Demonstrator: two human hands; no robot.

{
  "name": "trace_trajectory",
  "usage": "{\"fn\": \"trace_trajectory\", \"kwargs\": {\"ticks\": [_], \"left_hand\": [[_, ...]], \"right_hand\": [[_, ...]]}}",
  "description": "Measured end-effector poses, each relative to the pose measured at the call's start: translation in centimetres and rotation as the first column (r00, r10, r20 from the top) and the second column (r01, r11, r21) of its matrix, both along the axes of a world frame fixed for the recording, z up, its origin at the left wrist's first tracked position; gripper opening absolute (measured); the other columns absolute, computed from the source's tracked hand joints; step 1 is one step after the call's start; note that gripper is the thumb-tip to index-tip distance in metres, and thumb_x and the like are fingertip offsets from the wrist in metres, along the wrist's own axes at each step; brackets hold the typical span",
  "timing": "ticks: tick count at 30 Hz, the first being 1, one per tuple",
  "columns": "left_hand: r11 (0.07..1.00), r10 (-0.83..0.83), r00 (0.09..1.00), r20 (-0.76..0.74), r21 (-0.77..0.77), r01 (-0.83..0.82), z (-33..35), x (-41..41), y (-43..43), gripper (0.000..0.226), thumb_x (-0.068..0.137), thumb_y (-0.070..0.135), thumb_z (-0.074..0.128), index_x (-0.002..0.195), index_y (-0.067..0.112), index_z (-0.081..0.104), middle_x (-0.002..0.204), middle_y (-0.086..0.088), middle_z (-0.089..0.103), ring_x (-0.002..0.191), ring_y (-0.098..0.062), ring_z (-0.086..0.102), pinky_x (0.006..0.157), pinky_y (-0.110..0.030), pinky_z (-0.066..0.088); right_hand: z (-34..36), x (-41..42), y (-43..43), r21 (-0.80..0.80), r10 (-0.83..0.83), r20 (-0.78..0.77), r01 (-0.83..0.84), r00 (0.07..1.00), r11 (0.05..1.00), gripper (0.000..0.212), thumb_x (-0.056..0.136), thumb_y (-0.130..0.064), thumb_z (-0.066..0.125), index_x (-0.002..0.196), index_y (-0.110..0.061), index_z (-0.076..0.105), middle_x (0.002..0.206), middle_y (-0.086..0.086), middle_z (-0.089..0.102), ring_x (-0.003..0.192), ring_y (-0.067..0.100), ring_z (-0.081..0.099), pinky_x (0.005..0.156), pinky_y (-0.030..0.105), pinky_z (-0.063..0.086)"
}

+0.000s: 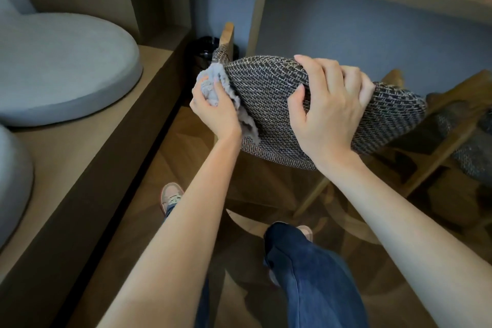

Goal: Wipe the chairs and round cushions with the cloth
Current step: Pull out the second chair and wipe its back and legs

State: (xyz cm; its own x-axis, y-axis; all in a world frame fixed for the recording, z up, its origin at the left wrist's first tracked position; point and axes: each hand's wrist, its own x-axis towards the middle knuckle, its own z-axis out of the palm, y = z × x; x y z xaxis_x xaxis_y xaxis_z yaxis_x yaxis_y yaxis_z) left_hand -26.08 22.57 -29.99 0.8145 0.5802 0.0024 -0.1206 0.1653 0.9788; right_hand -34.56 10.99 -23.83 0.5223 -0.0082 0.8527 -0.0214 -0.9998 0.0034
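Cloth: the grey fluffy cloth (213,85) is bunched at the left edge of the chair backrest (266,104), with a loose tail hanging down against the weave.
Cloth handling: it looks soft, light and limp; a wad in the palm probably works better than a corner grip, since the tail flops.
Left hand: the left hand (215,112) has its fingers curled round the wad and presses it to the backrest's side.
Backrest: dark woven upholstery with pale flecks, padded and rounded, and tilted toward the camera.
Backrest handling: the coarse weave probably drags on the cloth and offers good grip; the chair looks light enough to tip, so it needs steadying.
Right hand: the right hand (330,106) clamps the top edge, fingers over the far side and thumb on the near face. That seems the sound place to hold.
Frame: a wooden post (227,33) rises behind the left corner.
Cushions: 2 round grey cushions (66,66) sit on the wooden bench (87,157) at left, well apart from the cloth; they look soft and not yet reached.
Other chair: a 2nd woven chair (458,125) stands at right.
Behind: a black bin (205,53) is on the floor.
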Motion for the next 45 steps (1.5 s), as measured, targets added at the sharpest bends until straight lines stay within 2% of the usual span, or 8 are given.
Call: {"fn": "trace_trajectory", "kwargs": {"ticks": [5,9,15,18,28,31,35,45], "left_hand": [[0.993,-0.119,0.975,-0.189,-0.041,0.113,-4.6,-0.2,-0.1,0.035,0.097,0.023,0.052,0.129,0.01,0.051,0.126,-0.013,0.047,0.108,-0.019,0.051,0.097,-0.027,0.042],[0.955,-0.213,0.916,-0.34,-0.271,0.121,-6.1,-0.5,-0.3,0.035,0.096,0.031,0.053,0.13,0.021,0.053,0.126,-0.003,0.044,0.107,-0.018,0.051,0.095,-0.027,0.043],[0.996,0.07,0.997,-0.016,-0.05,-0.07,-1.2,0.8,1.2,0.027,0.091,0.029,0.062,0.117,0.02,0.064,0.126,0.001,0.059,0.114,-0.006,0.052,0.083,0.001,0.035],[0.997,0.055,0.995,0.089,-0.049,-0.051,1.3,2.5,1.2,0.021,0.09,0.027,0.064,0.108,0.019,0.068,0.119,0.003,0.06,0.112,-0.005,0.053,0.09,-0.007,0.041],[0.997,-0.051,0.99,-0.13,-0.059,0.043,-2.2,4.3,1.3,0.027,0.095,0.027,0.056,0.119,0.017,0.059,0.12,-0.004,0.06,0.104,-0.013,0.055,0.09,-0.024,0.047],[0.995,-0.085,0.975,-0.206,-0.074,0.071,-4.3,2.3,0.6,0.031,0.096,0.027,0.054,0.125,0.018,0.056,0.125,-0.003,0.057,0.103,-0.009,0.051,0.081,-0.012,0.038],[0.978,-0.126,0.959,-0.255,-0.193,0.077,-4.3,0.9,0.7,0.033,0.094,0.029,0.057,0.124,0.015,0.056,0.121,0.002,0.058,0.115,-0.016,0.054,0.094,-0.023,0.043],[0.958,-0.042,0.999,-0.03,-0.285,0.031,2.0,-3.4,-2.0,0.034,0.09,0.024,0.064,0.121,0.017,0.052,0.121,-0.003,0.053,0.109,-0.013,0.053,0.086,-0.016,0.046]], "right_hand": [[-0.2,0.3,0.0,-0.002,-0.007,0.011,0.007,1.0,1.0,0.035,0.092,-0.028,0.046,0.121,-0.023,0.064,0.113,-0.002,0.065,0.103,0.023,0.054,0.099,0.038,0.032],[-0.1,0.2,-0.1,-0.006,-0.003,0.016,0.003,1.0,1.0,0.035,0.091,-0.028,0.046,0.121,-0.023,0.064,0.113,-0.002,0.065,0.103,0.021,0.053,0.099,0.037,0.031],[-0.2,0.4,0.1,0.013,-0.016,0.037,0.015,0.999,1.0,0.035,0.09,-0.028,0.047,0.119,-0.022,0.065,0.111,-0.001,0.066,0.102,0.02,0.051,0.099,0.037,0.03],[-0.2,0.5,0.2,0.022,-0.016,0.046,0.015,0.999,1.0,0.035,0.09,-0.028,0.046,0.118,-0.022,0.066,0.11,-0.001,0.066,0.103,0.019,0.049,0.1,0.037,0.03],[-0.4,0.7,0.3,0.025,-0.026,0.059,0.025,0.998,0.999,0.034,0.09,-0.029,0.046,0.117,-0.022,0.066,0.109,0.0,0.066,0.103,0.02,0.051,0.1,0.037,0.03],[-0.4,0.8,0.1,0.014,-0.03,0.06,0.029,0.998,0.999,0.034,0.09,-0.029,0.047,0.117,-0.022,0.066,0.109,0.0,0.066,0.103,0.02,0.049,0.099,0.037,0.03],[-0.4,0.7,0.1,0.005,-0.021,0.06,0.021,0.998,1.0,0.034,0.09,-0.028,0.046,0.117,-0.022,0.066,0.109,-0.001,0.066,0.103,0.019,0.048,0.098,0.037,0.031],[-0.1,0.4,0.3,0.029,-0.023,0.06,0.021,0.998,0.999,0.034,0.086,-0.025,0.051,0.116,-0.023,0.066,0.106,-0.004,0.066,0.098,0.019,0.049,0.098,0.035,0.029]]}}
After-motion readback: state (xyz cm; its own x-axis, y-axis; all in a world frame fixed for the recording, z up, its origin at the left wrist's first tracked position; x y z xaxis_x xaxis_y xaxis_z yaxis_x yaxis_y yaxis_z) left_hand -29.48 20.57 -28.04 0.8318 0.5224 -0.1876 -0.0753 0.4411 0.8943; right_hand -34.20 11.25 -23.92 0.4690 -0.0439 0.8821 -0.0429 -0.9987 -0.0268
